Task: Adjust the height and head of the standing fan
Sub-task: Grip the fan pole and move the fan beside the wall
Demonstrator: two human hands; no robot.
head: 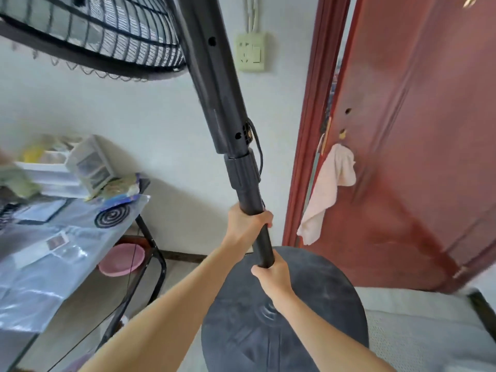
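Note:
A black standing fan rises through the middle of the view. Its wire-cage head point(102, 36) fills the top left, tilted away from me. The thick upper column point(214, 84) narrows into a ribbed height collar point(241, 170), then the lower pole point(264, 245), which ends at the round black base point(308, 318). My left hand point(248, 220) is wrapped around the pole just under the collar. My right hand point(272, 276) grips the pole lower down, close to the base. A thin black cord hangs beside the collar.
A table point(53, 251) on the left has a clear plastic cover and carries boxes and a mosquito coil. A pink basin point(120, 260) lies on the floor under it. A red door point(416, 143) with a pale towel point(327, 191) stands right. A wall socket point(251, 52) is behind the column.

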